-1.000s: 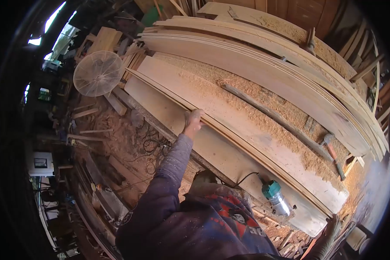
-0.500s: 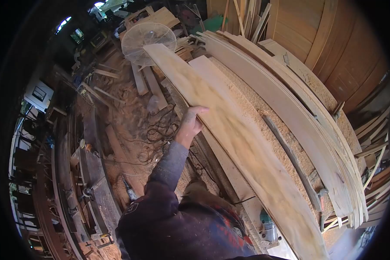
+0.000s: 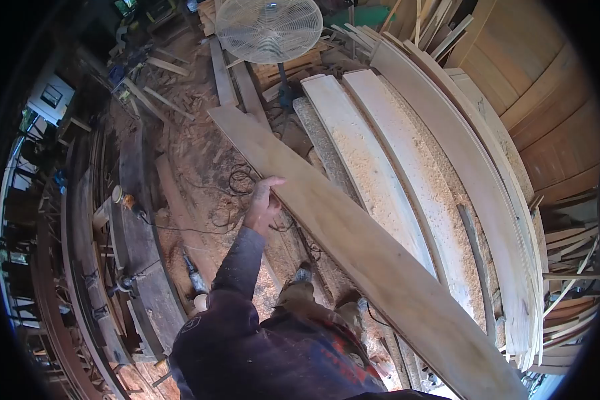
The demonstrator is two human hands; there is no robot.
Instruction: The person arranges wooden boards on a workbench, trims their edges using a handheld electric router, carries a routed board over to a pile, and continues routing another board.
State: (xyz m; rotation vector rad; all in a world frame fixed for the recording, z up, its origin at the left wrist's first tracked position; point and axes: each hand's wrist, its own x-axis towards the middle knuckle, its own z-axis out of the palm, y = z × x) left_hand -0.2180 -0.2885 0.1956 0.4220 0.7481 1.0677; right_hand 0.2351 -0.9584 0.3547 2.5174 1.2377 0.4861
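Observation:
My left hand (image 3: pixel 265 205) grips the left edge of a long, wide wooden board (image 3: pixel 360 247), with the thumb over its top face and the other fingers at the edge and underneath. The board slants from the upper left down to the lower right, its near end running out of the bottom of the view. To its right lie two pale boards (image 3: pixel 363 140) side by side, strewn with sawdust. My right hand is not visible.
A round fan (image 3: pixel 270 30) stands beyond the boards. Stacked long planks (image 3: pixel 473 147) lie at right. At left, a power tool (image 3: pixel 128 200) with a cord rests on dark timbers (image 3: pixel 143 247); another tool (image 3: pixel 197 277) lies nearer. Wood shavings and cables cover the floor.
The held board has swung left and away from the pale boards, moving with my left hand, and now exposes them. The view has shifted so the fan appears larger and higher.

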